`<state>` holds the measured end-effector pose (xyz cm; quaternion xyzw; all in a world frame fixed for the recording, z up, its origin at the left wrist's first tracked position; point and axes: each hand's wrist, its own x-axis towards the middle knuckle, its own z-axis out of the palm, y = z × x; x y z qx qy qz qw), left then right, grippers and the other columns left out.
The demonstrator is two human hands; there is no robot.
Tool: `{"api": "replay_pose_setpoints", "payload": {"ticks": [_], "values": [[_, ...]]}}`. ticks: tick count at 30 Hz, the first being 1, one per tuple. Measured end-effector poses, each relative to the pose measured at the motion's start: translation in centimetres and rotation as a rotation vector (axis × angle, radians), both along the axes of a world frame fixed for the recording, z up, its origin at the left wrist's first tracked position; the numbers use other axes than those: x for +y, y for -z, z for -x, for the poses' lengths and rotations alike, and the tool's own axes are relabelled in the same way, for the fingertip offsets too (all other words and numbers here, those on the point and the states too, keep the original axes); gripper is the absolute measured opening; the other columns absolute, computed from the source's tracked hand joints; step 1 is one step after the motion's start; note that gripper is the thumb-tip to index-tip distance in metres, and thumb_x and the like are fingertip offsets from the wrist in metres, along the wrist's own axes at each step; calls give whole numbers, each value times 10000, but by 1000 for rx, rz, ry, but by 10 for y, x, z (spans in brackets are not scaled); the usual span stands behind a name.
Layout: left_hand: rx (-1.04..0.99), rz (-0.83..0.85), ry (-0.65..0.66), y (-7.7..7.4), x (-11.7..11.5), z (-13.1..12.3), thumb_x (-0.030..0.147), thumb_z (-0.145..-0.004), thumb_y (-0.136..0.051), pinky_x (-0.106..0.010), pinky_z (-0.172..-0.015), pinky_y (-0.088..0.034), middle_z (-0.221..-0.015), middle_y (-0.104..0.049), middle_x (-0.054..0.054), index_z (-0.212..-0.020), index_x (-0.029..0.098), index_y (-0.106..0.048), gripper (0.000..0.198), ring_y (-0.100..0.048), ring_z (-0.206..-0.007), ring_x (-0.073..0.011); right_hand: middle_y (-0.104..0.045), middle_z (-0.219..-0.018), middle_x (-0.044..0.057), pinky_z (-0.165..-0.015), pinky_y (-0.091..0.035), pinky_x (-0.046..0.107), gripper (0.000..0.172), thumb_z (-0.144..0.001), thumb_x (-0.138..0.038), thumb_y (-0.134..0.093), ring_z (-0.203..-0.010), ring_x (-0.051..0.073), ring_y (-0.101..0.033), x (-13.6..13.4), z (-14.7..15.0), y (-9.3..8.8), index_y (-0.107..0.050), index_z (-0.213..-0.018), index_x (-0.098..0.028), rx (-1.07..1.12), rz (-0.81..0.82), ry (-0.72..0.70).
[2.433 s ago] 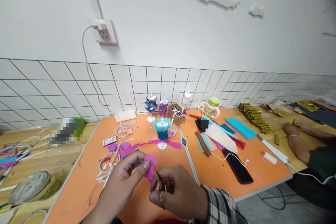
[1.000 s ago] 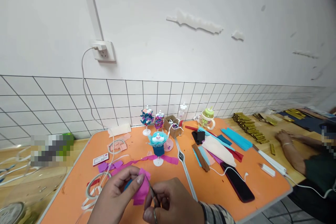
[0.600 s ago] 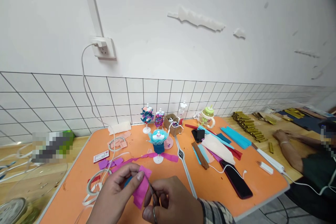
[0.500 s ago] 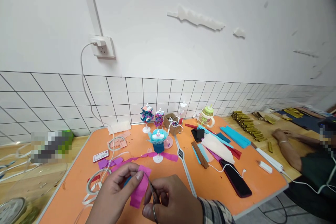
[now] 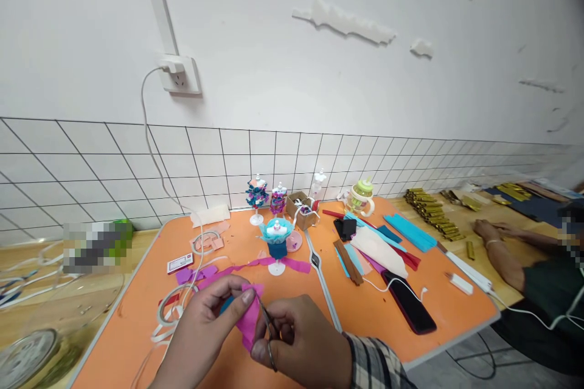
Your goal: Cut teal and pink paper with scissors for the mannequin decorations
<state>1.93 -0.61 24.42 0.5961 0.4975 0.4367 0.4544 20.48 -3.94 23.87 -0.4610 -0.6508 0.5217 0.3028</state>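
My left hand pinches a piece of bright pink crepe paper between thumb and fingers. A bit of blue shows behind that thumb, mostly hidden. Small metal scissors are in my right hand, their blades at the right edge of the pink piece. Just beyond my hands stands a miniature dress form wrapped in blue paper with a light blue ruffle. A long pink strip lies around its white base.
Two decorated mini forms, a small cardboard box and a green-lidded cup stand at the back. Coloured paper strips and a phone lie to the right. White tape lies left. A co-worker's arm rests far right.
The pink paper has turned and folded down toward my right fingers, showing narrower. The scissors have tilted at its edge. The whole view has shifted slightly.
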Motion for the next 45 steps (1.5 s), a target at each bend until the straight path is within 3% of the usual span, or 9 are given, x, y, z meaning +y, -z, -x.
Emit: {"api": "replay_pose_setpoints", "payload": {"ticks": [9,17,34,45], "values": [[-51,22,14,1,-1,-2,504,-788,-758,-264,-604,-526,-663,-695,-18,-737,208,-749,300,-635,-635,-195,-456,-571,-80,-482,-262,218,147,-766,-266,-771,-519,70,-368,0,2,4,-653,-762,-178,25,7,-5],[-91,57,15,2,-5,-1,500,-789,-773,-246,-594,-518,-675,-711,-10,-744,215,-745,289,-638,-635,-183,-448,-559,-82,-480,-262,210,154,-749,-240,-778,-509,66,-362,-1,3,-4,-637,-747,-178,18,-31,14],[-136,73,-53,-1,0,-5,573,-693,-811,-232,-523,-472,-603,-641,8,-691,210,-739,370,-572,-563,-164,-429,-522,-88,-444,-238,203,119,-718,-184,-770,-476,57,-338,2,5,-3,-651,-720,-182,34,-12,37],[-130,85,-69,-1,1,-8,524,-683,-814,-218,-505,-449,-595,-658,6,-672,210,-733,325,-569,-552,-157,-420,-531,-89,-451,-230,201,119,-735,-200,-772,-484,54,-315,5,2,-1,-655,-730,-180,43,-59,32]]}}
